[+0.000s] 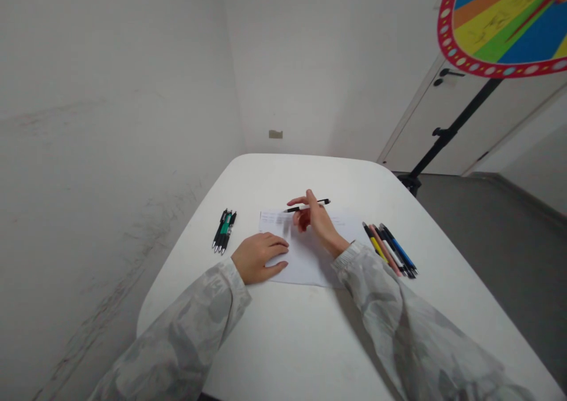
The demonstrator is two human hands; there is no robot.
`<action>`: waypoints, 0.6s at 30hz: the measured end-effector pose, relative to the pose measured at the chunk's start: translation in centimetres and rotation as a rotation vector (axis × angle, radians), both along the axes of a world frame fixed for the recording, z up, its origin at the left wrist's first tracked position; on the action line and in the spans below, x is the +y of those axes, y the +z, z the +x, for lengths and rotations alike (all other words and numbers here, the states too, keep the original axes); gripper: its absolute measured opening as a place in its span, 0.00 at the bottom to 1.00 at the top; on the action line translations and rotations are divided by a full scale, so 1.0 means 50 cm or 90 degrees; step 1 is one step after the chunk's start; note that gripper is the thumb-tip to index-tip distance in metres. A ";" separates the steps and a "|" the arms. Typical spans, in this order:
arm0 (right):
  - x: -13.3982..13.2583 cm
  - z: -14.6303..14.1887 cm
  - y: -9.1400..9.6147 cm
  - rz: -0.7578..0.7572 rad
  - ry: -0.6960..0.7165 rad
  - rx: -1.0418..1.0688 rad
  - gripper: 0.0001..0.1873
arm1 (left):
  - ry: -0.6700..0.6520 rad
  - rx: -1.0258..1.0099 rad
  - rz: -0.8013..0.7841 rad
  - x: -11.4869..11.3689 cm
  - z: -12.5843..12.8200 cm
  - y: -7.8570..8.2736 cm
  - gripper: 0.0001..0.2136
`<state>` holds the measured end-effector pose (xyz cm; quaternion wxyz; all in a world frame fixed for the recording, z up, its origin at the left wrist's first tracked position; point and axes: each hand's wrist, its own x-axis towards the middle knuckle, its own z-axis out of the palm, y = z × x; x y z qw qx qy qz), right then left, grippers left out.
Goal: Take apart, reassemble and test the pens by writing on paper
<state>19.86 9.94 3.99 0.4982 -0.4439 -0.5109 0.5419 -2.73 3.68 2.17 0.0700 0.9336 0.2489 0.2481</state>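
A white sheet of paper [305, 259] lies on the white table [310, 342] in front of me. My left hand [259, 256] rests on the sheet's left edge, fingers loosely curled and flat, holding nothing. My right hand [316, 221] hovers over the upper part of the sheet, closed on a black pen [308, 206] that lies nearly level, its tip pointing left. Faint lines of writing show near the top of the sheet.
Three pens, black and green [224, 231], lie in a bunch left of the paper. Several pens of mixed colours [390, 249] lie to the right. A colourful wheel [505, 23] on a black stand [447, 135] rises beyond the table's far right corner. White walls close in left and behind.
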 end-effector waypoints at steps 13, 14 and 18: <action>-0.020 -0.005 -0.055 0.155 -0.054 -0.219 0.07 | 0.007 0.022 -0.005 -0.004 0.003 0.001 0.09; -0.021 -0.006 -0.054 0.157 -0.055 -0.228 0.08 | 0.005 0.023 -0.005 -0.005 0.003 0.001 0.09; -0.022 -0.009 -0.055 0.163 -0.056 -0.235 0.09 | 0.005 0.025 -0.004 -0.006 0.002 0.004 0.09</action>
